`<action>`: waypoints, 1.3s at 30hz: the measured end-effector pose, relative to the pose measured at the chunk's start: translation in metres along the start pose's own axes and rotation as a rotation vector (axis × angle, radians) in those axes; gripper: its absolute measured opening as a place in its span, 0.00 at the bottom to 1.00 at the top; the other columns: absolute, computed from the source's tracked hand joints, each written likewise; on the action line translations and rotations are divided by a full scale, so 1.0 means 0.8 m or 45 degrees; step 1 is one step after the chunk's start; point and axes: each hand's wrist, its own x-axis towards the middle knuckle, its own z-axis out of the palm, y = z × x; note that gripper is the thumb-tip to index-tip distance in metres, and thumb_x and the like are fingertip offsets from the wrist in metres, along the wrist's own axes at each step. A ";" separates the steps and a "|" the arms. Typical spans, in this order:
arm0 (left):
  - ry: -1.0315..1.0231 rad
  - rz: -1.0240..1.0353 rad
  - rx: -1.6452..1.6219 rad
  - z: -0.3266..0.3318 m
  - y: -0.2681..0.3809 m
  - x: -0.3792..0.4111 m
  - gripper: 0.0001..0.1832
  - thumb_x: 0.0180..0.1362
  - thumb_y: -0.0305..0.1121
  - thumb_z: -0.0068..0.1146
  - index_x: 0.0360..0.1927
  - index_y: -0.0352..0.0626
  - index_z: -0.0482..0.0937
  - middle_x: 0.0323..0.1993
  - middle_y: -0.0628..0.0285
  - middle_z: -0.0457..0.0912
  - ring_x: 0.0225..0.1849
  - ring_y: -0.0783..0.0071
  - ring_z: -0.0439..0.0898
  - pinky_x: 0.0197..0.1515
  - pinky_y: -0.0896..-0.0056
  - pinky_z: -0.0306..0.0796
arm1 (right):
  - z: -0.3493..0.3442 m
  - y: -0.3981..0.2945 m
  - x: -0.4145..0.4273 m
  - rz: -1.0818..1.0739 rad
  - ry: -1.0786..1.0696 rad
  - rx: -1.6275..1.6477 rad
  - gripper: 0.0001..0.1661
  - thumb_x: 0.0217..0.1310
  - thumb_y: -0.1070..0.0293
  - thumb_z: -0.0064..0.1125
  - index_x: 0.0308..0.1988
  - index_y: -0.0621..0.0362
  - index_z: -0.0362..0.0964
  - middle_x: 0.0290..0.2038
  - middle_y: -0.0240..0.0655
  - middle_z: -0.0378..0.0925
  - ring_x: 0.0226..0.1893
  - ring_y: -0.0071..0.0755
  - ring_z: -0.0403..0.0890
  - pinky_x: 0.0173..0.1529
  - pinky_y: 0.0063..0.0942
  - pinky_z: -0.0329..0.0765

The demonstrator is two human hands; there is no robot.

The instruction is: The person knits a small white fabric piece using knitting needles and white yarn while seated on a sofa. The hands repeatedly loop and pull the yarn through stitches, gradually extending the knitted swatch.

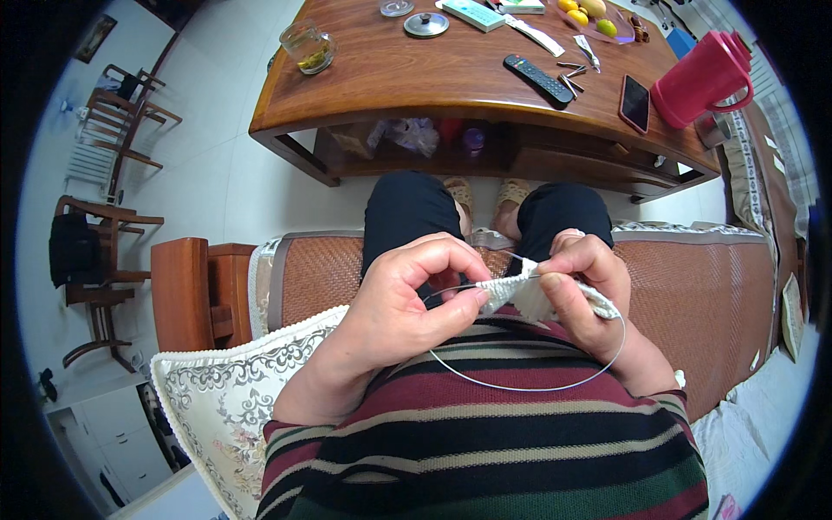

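Observation:
A small piece of white knitting [504, 289] hangs on a circular knitting needle between my hands, above my lap. My left hand [422, 292] pinches the left end of the stitches and the needle between thumb and index finger. Thumb and fingers of my right hand [585, 279] close on the knitting and a needle at its right side; part of the fabric lies under that palm. The needle's thin cable [533, 389] loops down in front of the striped shirt. Which needle tip lies in front at the right is hard to tell.
Ahead stands a wooden coffee table [390, 84] with a glass mug [309, 49], a metal lid [426, 25], a remote control [538, 81], nail clippers [571, 79], a smartphone [634, 104], a pink thermos jug [702, 81] and a fruit bowl [621, 32]. A patterned cushion [221, 396] lies at my left.

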 end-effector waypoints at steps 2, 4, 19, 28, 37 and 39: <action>-0.004 0.022 0.033 -0.001 0.000 0.001 0.04 0.54 0.22 0.55 0.34 0.35 0.76 0.37 0.60 0.77 0.37 0.79 0.75 0.40 0.78 0.68 | 0.000 -0.001 0.000 0.029 0.004 0.029 0.05 0.55 0.75 0.59 0.32 0.63 0.72 0.24 0.34 0.73 0.23 0.25 0.71 0.29 0.21 0.67; -0.014 -0.001 0.006 -0.001 0.000 0.001 0.04 0.54 0.22 0.54 0.34 0.35 0.76 0.37 0.59 0.77 0.37 0.78 0.75 0.41 0.78 0.68 | 0.001 -0.002 -0.002 0.077 0.003 0.072 0.04 0.56 0.75 0.59 0.33 0.63 0.71 0.25 0.34 0.73 0.23 0.24 0.71 0.29 0.20 0.67; 0.040 0.023 -0.019 0.001 0.001 0.003 0.04 0.53 0.22 0.52 0.30 0.35 0.77 0.38 0.58 0.76 0.38 0.78 0.74 0.43 0.78 0.67 | 0.000 -0.002 -0.004 0.078 -0.017 0.029 0.05 0.56 0.74 0.59 0.33 0.63 0.71 0.24 0.33 0.71 0.22 0.23 0.70 0.28 0.20 0.67; 0.078 0.065 -0.006 0.006 0.000 0.006 0.03 0.52 0.25 0.57 0.30 0.37 0.78 0.35 0.64 0.77 0.32 0.83 0.71 0.35 0.82 0.66 | 0.001 -0.002 -0.003 0.030 -0.017 0.003 0.05 0.54 0.75 0.60 0.32 0.62 0.71 0.24 0.34 0.72 0.22 0.25 0.71 0.28 0.21 0.67; 0.067 0.060 -0.001 0.006 0.004 0.008 0.03 0.51 0.25 0.57 0.29 0.38 0.78 0.34 0.64 0.76 0.31 0.83 0.71 0.34 0.82 0.66 | 0.000 -0.003 -0.002 0.039 -0.037 -0.024 0.05 0.53 0.76 0.60 0.33 0.62 0.71 0.25 0.35 0.73 0.23 0.27 0.72 0.29 0.23 0.68; 0.078 0.086 -0.003 0.008 0.002 0.009 0.03 0.51 0.25 0.58 0.30 0.38 0.78 0.33 0.67 0.76 0.28 0.84 0.70 0.31 0.83 0.66 | 0.001 -0.003 -0.002 0.043 -0.039 -0.017 0.05 0.53 0.76 0.60 0.33 0.62 0.71 0.25 0.36 0.73 0.23 0.28 0.72 0.29 0.23 0.68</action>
